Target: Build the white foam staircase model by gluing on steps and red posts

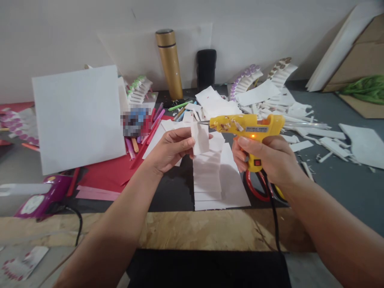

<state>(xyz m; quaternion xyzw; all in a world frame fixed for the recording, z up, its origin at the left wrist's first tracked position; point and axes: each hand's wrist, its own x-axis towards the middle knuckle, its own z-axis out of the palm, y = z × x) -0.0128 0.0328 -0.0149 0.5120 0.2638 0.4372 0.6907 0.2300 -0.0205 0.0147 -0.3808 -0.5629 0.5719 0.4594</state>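
Note:
Between the thumb and fingers of my left hand point(175, 149) is a small white piece of card point(201, 139), held upright. My right hand point(267, 156) grips a yellow hot glue gun point(247, 124) by its handle; an orange light glows on its side. The metal nozzle points left and meets the upper edge of the card, though I cannot tell whether glue is on it. Below both hands lies a row of stepped white card strips point(207, 176) on a white sheet point(232, 180). Red-handled scissors point(255, 188) lie partly hidden under my right hand.
A gold flask point(169, 66) and a black case point(206, 70) stand by the wall. White paper scraps point(303, 124) cover the right side. At left are a large white board point(78, 120), red paper point(102, 172) and a purple glue gun point(49, 194). The cord hangs over the wooden edge.

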